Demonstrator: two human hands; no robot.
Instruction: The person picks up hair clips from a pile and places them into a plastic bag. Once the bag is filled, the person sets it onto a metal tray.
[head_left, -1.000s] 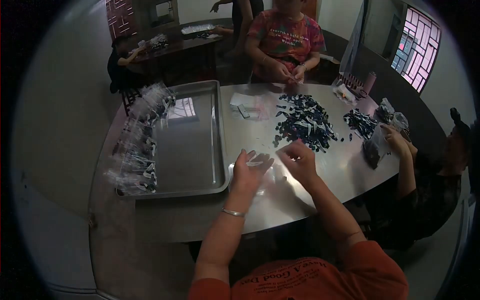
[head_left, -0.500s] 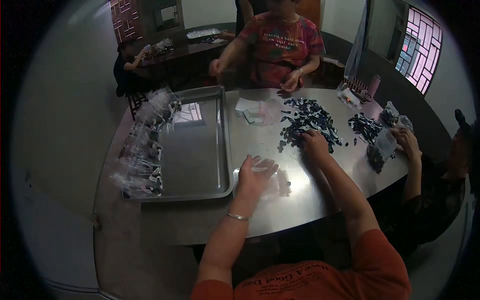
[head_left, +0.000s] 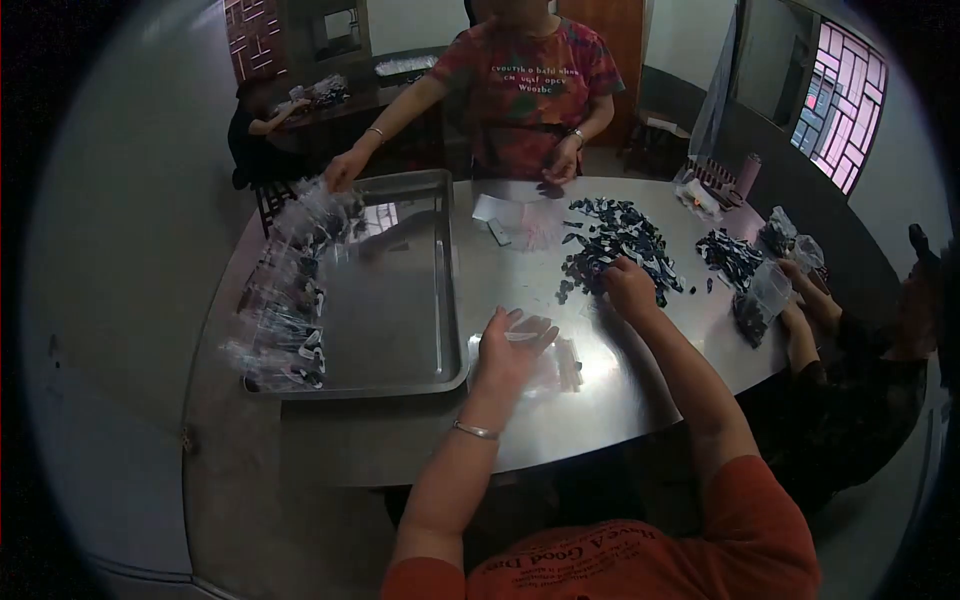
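Note:
My left hand (head_left: 508,352) is palm up over the near part of the metal table, thumb and fingers extended. A small clear plastic bag (head_left: 527,325) lies across its fingers and is held there. Beside this hand, a stack of clear plastic bags (head_left: 562,368) rests on the table. My right hand (head_left: 632,292) reaches to the near edge of a pile of small dark blue and white pieces (head_left: 625,235). Its fingers are bent together among the pieces; what they pinch is hidden.
A large metal tray (head_left: 452,290) stands left, with filled clear packets (head_left: 290,310) along its far-left side. A co-worker opposite reaches into it. Paper and pink bags (head_left: 535,222) lie mid-table. At right, another person's hands hold a plastic bag (head_left: 768,290) near a smaller pile (head_left: 730,255).
The co-worker opposite has leaned left and extended an arm to the packets in the tray. The person at right has brought a second hand to the bag. My hands have barely moved.

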